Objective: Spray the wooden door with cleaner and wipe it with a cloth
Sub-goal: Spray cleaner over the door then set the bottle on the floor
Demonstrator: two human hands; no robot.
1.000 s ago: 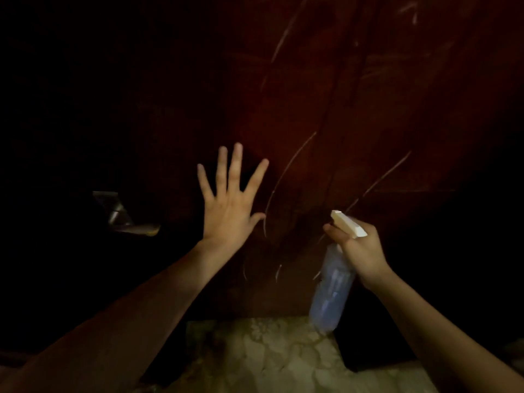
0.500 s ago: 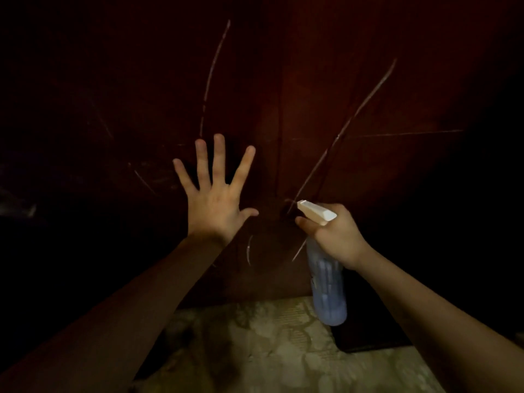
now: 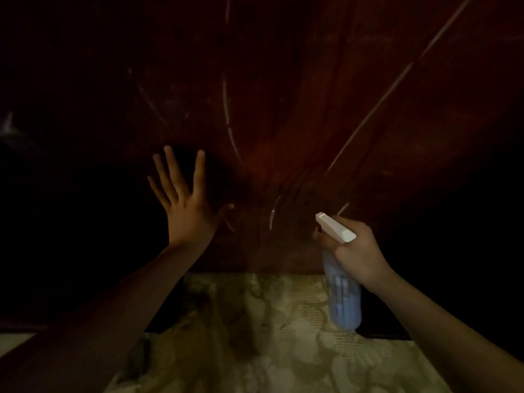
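Note:
A dark reddish wooden door (image 3: pixel 297 109) fills the upper view, marked with pale scratch lines. My left hand (image 3: pixel 187 205) lies flat against the door with its fingers spread and straight. My right hand (image 3: pixel 357 248) grips the neck of a translucent blue spray bottle (image 3: pixel 341 296) with a white trigger head (image 3: pixel 334 226); the nozzle points at the door's lower part, close to its surface. No cloth is in view.
A pale patterned floor (image 3: pixel 269 336) lies below the door's bottom edge. The left and right sides of the view are too dark to make out.
The view has shifted, so the door handle at the left is out of sight. Both hands sit lower in the view; the left stays flat on the door, the right keeps the bottle.

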